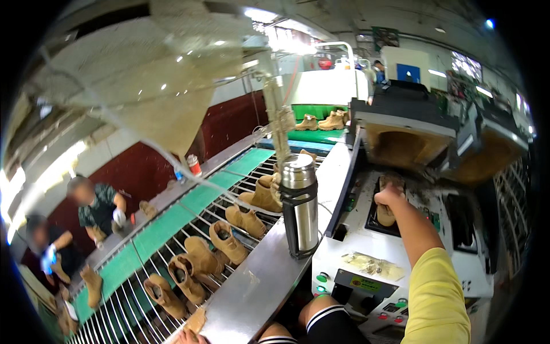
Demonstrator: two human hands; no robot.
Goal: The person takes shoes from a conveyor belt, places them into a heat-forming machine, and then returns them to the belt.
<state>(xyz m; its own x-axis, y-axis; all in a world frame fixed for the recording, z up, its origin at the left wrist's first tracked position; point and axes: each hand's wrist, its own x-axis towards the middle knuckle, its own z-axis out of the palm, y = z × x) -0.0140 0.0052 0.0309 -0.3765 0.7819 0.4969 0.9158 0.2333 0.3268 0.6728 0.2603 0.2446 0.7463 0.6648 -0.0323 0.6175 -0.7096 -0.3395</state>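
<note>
My right hand [389, 195] reaches forward over the white machine and is closed around the upper part of a tan boot [385, 217]. The boot lies on a dark pad [372, 221] on the machine top, its rounded toe toward me. Only the fingers of my left hand [190, 337] show, at the lower edge of the picture. They are beside a tan piece [196, 321] on the metal ledge [238, 307]; whether they grip it is hidden. Several tan boots [228, 243] stand on the metal-bar rack to the left.
A steel thermos [299, 212] in a black strap stands on the ledge. Raised padded covers [409, 135] hang open behind the pad. Red and green buttons [322, 277] line the machine front. Two people work across the green belt [172, 223]. More boots [331, 120] stand far ahead.
</note>
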